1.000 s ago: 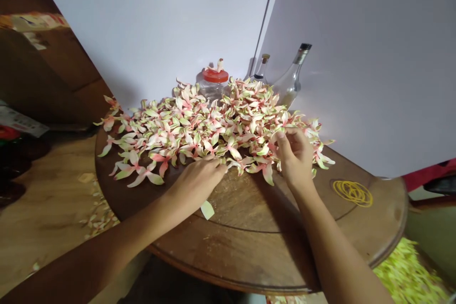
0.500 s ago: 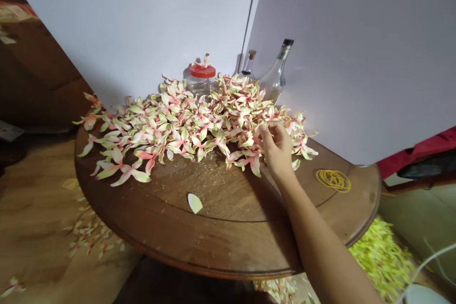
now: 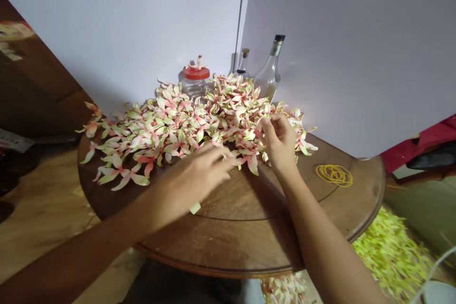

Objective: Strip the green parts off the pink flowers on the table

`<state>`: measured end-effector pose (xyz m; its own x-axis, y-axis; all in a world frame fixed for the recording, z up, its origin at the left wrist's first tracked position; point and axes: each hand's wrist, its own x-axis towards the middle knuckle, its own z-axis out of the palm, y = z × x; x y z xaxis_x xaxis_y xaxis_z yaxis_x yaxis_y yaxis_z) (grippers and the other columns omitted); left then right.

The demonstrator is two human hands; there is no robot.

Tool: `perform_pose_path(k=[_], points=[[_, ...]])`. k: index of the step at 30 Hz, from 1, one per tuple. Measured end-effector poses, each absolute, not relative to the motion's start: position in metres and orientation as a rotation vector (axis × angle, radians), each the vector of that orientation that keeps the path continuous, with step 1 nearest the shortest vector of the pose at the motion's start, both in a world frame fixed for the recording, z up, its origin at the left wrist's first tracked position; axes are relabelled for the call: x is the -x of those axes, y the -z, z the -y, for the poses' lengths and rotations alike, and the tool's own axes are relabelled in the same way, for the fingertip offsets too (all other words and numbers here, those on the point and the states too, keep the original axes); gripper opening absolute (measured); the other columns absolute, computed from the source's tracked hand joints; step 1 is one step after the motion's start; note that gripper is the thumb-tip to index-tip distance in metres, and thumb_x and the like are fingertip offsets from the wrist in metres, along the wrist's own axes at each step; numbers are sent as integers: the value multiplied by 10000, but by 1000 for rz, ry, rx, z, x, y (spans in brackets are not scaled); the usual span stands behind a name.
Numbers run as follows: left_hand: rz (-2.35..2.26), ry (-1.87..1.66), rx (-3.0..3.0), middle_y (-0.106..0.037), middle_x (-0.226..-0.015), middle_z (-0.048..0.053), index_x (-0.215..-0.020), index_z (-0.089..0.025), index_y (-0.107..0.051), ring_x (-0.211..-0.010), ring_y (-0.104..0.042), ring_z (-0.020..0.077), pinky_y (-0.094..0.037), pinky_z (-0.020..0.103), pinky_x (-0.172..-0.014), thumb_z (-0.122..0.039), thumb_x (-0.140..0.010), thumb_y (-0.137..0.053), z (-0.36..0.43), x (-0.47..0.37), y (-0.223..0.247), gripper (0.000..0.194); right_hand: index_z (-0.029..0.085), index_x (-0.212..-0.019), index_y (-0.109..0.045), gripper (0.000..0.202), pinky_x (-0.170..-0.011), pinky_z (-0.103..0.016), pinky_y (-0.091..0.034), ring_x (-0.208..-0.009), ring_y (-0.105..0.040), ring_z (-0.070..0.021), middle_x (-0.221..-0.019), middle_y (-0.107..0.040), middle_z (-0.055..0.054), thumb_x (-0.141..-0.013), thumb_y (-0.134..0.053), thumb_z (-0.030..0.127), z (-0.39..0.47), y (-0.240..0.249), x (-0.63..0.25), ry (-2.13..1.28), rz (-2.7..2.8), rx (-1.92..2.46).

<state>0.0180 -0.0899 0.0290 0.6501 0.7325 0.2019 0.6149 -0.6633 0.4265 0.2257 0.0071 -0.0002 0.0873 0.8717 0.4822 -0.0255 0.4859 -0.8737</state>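
Note:
A heap of pink and white flowers [image 3: 171, 126] with green-tipped petals covers the back of the dark wooden table [image 3: 245, 242]. At the heap's right side, my right hand [image 3: 281, 142] has thumb and fingers pinched together on a flower, which the fingers partly cover. My left hand [image 3: 199, 175] reaches over the front of the heap, blurred by motion. Its fingers are stretched out, and I see nothing held in them. Beneath it, a small pale cut piece [image 3: 195, 208] lies on the table, mostly hidden by the hand.
Behind the heap stand a red-lidded jar [image 3: 196, 76], a small corked bottle [image 3: 243, 64] and a taller glass bottle [image 3: 270, 69]. Yellow rubber bands [image 3: 334, 175] lie at the table's right. Yellow-green pieces [image 3: 392, 254] and more flowers [image 3: 285, 287] are below the table.
My left hand has come into view from the lower left, over the table and the pale piece. My right hand stays pinched at the heap's right side. The view has shifted slightly.

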Motion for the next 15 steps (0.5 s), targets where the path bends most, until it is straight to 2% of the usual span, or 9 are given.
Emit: perform_pose_path(k=[2,6,11,15], points=[[-1312,-580,-2750,-587,-1324,129,-1296,-166,-625,-1225,-551,269,-468,478,-1058,-145,-1008,-455,55,-3,-21,336,228,-825,-546,262,-588,-234,-516,-664,-526,-107,-790,-560,-6,-907,-661,448,-7,-1,-227,-797,1309,825],[-1200,-531,-2881,-698,-1072,93,-1120,-157,-723,-1023,-626,196,-532,339,-903,-86,-981,-456,20,7,-4,309,231,-810,-528,285,-572,-237,-506,-658,-520,-111,-779,-546,-5,-904,-658,467,-9,-1,-229,-775,1309,837],[-1166,-637,-2928,-705,-1001,88,-1023,-149,-731,-998,-617,200,-526,355,-897,-95,-978,-463,21,11,-20,277,240,-823,-515,281,-593,-248,-528,-678,-552,-117,-787,-553,-8,-921,-628,478,-11,1,-229,-768,1326,859],[-1195,-1103,-2765,-707,-971,55,-990,-178,-708,-942,-635,179,-534,342,-883,-162,-975,-553,72,6,-47,157,241,-823,-515,271,-586,-248,-521,-660,-540,-115,-775,-548,-6,-931,-613,469,-12,0,-231,-734,1318,853]])
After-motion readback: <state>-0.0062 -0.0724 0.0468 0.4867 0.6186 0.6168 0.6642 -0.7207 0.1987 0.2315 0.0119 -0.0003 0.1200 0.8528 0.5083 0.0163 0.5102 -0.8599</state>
